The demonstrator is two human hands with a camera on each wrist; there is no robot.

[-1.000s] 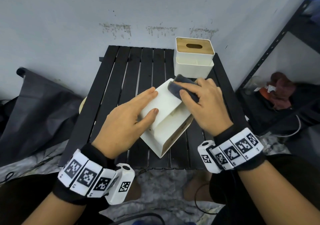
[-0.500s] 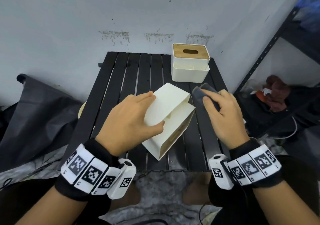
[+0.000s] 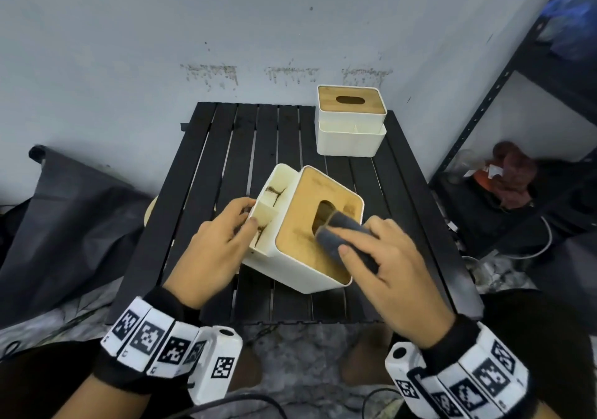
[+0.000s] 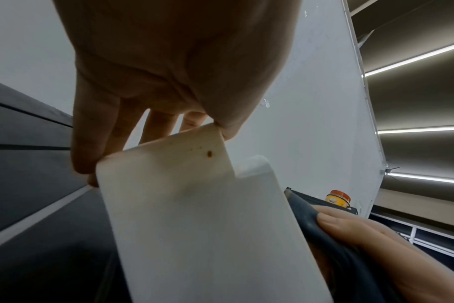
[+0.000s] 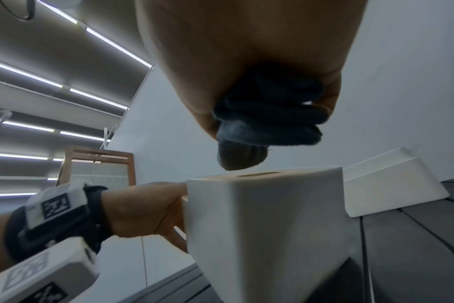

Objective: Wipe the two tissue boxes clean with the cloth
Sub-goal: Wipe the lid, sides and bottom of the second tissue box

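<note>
Left hand: your left hand (image 3: 213,250) is gripping the near tissue box (image 3: 292,267) at its side compartment, the thumb curling over the rim and the fingers lying along the outer wall; the left wrist view is showing the fingers (image 4: 91,143) and thumb pinching that white wall.
Right hand: your right hand (image 3: 391,276) is holding the folded dark cloth (image 3: 342,237), with fingers curling over it and the thumb underneath; in the right wrist view the cloth (image 5: 267,114) is bunching between thumb and fingers, just above the box top.
Near tissue box: it is sitting upright, slightly turned, near the front middle of the black slatted table (image 3: 226,147), its wooden lid (image 3: 310,225) facing up, oval slot showing.
Cloth contact: you are bringing the cloth over the lid beside the slot; whether it is pressing on the wood or hovering just above, I cannot tell.
Side compartment: the open pockets (image 3: 269,202) on the box's left are showing brown smears along the dividers.
Far tissue box: the second tissue box (image 3: 350,121) is standing at the table's far right corner by the wall, well apart from both hands.
Surroundings: a dark metal shelf (image 3: 504,73) is standing to your right, and a black bag (image 3: 64,212) is lying on your left.
</note>
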